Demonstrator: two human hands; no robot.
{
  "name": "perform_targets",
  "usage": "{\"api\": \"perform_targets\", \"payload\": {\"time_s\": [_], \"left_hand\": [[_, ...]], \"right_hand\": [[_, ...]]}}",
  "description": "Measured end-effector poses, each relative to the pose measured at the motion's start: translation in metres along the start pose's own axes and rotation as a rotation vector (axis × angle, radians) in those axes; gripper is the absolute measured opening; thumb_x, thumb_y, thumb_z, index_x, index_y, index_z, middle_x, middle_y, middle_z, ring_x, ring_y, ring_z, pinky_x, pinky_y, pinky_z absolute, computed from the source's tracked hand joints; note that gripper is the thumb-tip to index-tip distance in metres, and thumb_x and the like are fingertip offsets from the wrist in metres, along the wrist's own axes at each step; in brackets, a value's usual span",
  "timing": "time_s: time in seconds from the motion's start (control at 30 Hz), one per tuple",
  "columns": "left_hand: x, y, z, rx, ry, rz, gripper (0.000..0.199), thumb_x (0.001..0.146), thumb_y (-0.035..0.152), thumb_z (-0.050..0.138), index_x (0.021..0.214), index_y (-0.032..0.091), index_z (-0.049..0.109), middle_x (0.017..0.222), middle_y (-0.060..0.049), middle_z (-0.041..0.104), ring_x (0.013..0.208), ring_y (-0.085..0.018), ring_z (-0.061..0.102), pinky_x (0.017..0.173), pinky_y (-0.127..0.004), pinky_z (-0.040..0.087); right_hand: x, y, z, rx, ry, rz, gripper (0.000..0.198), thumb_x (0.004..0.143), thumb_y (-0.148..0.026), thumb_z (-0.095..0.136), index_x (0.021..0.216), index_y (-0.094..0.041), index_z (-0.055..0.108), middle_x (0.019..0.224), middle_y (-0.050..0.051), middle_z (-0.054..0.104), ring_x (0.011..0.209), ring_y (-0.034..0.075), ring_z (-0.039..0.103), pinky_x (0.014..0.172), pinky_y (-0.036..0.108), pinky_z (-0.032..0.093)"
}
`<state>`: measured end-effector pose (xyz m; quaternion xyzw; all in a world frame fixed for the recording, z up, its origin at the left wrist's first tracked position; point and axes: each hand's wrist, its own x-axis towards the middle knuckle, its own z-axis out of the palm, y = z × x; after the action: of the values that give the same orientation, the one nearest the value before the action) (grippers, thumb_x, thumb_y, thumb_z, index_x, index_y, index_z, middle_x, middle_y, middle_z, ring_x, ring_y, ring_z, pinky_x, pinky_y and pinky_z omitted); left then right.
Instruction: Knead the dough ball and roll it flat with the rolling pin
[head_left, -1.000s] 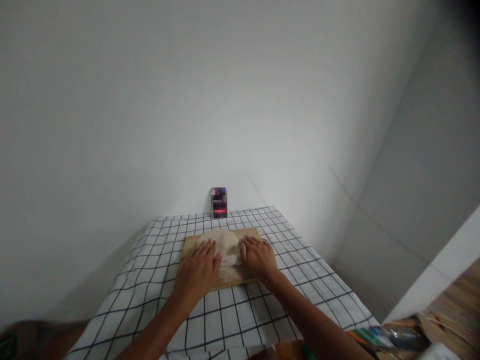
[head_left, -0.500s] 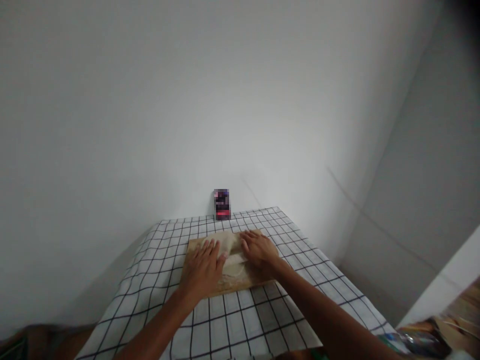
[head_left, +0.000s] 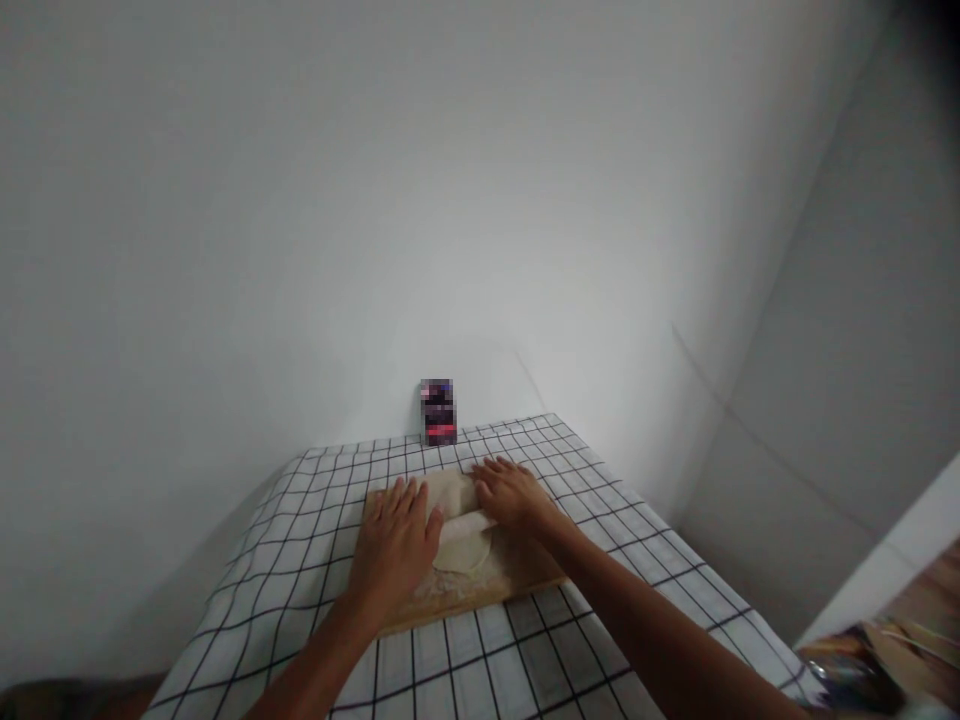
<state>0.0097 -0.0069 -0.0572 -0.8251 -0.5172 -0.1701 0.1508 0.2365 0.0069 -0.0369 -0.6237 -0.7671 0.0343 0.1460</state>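
Note:
A pale rolling pin (head_left: pixel 468 525) lies across a flattened sheet of dough (head_left: pixel 463 553) on a floured wooden board (head_left: pixel 450 606). My left hand (head_left: pixel 396 535) rests flat over the pin's left part, fingers stretched forward. Over the right part lies my right hand (head_left: pixel 514 495), palm down with its fingers extended. Neither hand wraps round the pin, and both of its ends are hidden under them. The dough's rounded near edge shows between my wrists, and more of it spreads beyond the pin.
A white tablecloth with dark grid lines (head_left: pixel 300 540) covers the table. At the back, a small dark blurred-out item (head_left: pixel 439 412) stands against the white wall (head_left: pixel 480 250). Various items (head_left: pixel 862 665) lie beyond the table at lower right.
The board's near edge sits lower in view, and more of the dough's near side shows. My left hand has shifted slightly left and nearer; my right hand has moved little.

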Motion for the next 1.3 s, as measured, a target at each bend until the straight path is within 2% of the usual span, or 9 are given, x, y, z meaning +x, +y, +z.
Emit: {"api": "perform_targets", "payload": {"time_s": [0.17,0.33,0.43,0.57,0.73,0.83,1.0,1.17,1.3], "left_hand": [[-0.010,0.001,0.004,-0.073,0.038,0.049,0.057,0.108,0.048,0.031,0.145,0.014,0.058,0.154,-0.015,0.056,0.149,-0.034,0.044,0.123,-0.058,0.031],[0.012,-0.005,0.009,-0.064,-0.036,-0.018,0.053,0.107,0.044,0.037,0.143,0.011,0.059,0.150,-0.018,0.060,0.146,-0.037,0.048,0.120,-0.058,0.035],[0.021,-0.008,0.008,-0.050,-0.074,-0.032,0.045,0.106,0.039,0.041,0.137,0.015,0.064,0.147,-0.018,0.063,0.140,-0.038,0.055,0.116,-0.059,0.039],[0.009,0.001,-0.001,0.002,0.001,-0.019,0.047,0.106,0.039,0.040,0.137,0.013,0.064,0.147,-0.019,0.062,0.141,-0.039,0.053,0.118,-0.061,0.035],[-0.010,0.014,-0.009,0.003,0.037,-0.016,0.051,0.106,0.040,0.038,0.145,0.015,0.059,0.154,-0.013,0.056,0.148,-0.036,0.045,0.121,-0.060,0.032],[0.000,0.011,-0.008,0.032,-0.014,-0.055,0.050,0.106,0.040,0.039,0.144,0.016,0.060,0.153,-0.013,0.058,0.146,-0.036,0.047,0.122,-0.059,0.031],[0.022,0.000,-0.009,0.057,-0.155,-0.064,0.041,0.102,0.035,0.045,0.133,0.020,0.066,0.150,-0.015,0.061,0.141,-0.038,0.053,0.114,-0.058,0.040],[0.018,-0.002,-0.009,0.048,-0.091,0.015,0.032,0.099,0.028,0.048,0.123,0.023,0.070,0.144,-0.014,0.066,0.136,-0.035,0.057,0.113,-0.057,0.040],[0.014,0.001,-0.008,0.027,-0.050,-0.032,0.036,0.100,0.032,0.048,0.129,0.022,0.068,0.147,-0.015,0.064,0.141,-0.039,0.053,0.115,-0.061,0.037]], "right_hand": [[-0.034,-0.004,-0.002,-0.002,0.095,-0.085,0.046,0.109,-0.034,0.032,0.144,-0.023,0.059,0.154,0.008,0.058,0.143,0.024,0.049,0.119,0.042,0.034],[0.000,0.001,-0.006,0.006,0.010,-0.055,0.045,0.106,-0.034,0.035,0.141,-0.023,0.062,0.147,0.008,0.064,0.135,0.024,0.058,0.114,0.042,0.040],[0.021,0.002,-0.007,0.010,0.013,-0.015,0.049,0.107,-0.040,0.034,0.139,-0.021,0.064,0.140,0.011,0.069,0.126,0.027,0.065,0.106,0.043,0.046],[0.009,0.001,-0.004,0.010,0.038,-0.004,0.049,0.107,-0.038,0.032,0.139,-0.021,0.064,0.138,0.011,0.069,0.125,0.026,0.065,0.106,0.041,0.045],[-0.022,0.000,-0.001,0.013,0.077,-0.039,0.047,0.106,-0.032,0.033,0.143,-0.025,0.060,0.150,0.006,0.061,0.139,0.022,0.052,0.117,0.038,0.035],[-0.010,0.000,-0.004,-0.005,0.023,-0.030,0.048,0.107,-0.034,0.028,0.139,-0.026,0.063,0.145,0.007,0.065,0.135,0.023,0.056,0.114,0.040,0.037],[0.029,0.002,-0.007,-0.011,-0.035,0.015,0.050,0.106,-0.045,0.031,0.116,-0.023,0.075,0.122,0.013,0.076,0.112,0.029,0.070,0.095,0.044,0.048],[0.037,0.005,-0.004,0.009,-0.028,0.022,0.050,0.105,-0.047,0.034,0.106,-0.022,0.077,0.118,0.013,0.077,0.109,0.029,0.071,0.090,0.041,0.049],[0.023,0.004,-0.003,0.020,0.029,0.039,0.045,0.104,-0.041,0.035,0.115,-0.021,0.074,0.123,0.012,0.075,0.113,0.027,0.069,0.095,0.041,0.047]]}}
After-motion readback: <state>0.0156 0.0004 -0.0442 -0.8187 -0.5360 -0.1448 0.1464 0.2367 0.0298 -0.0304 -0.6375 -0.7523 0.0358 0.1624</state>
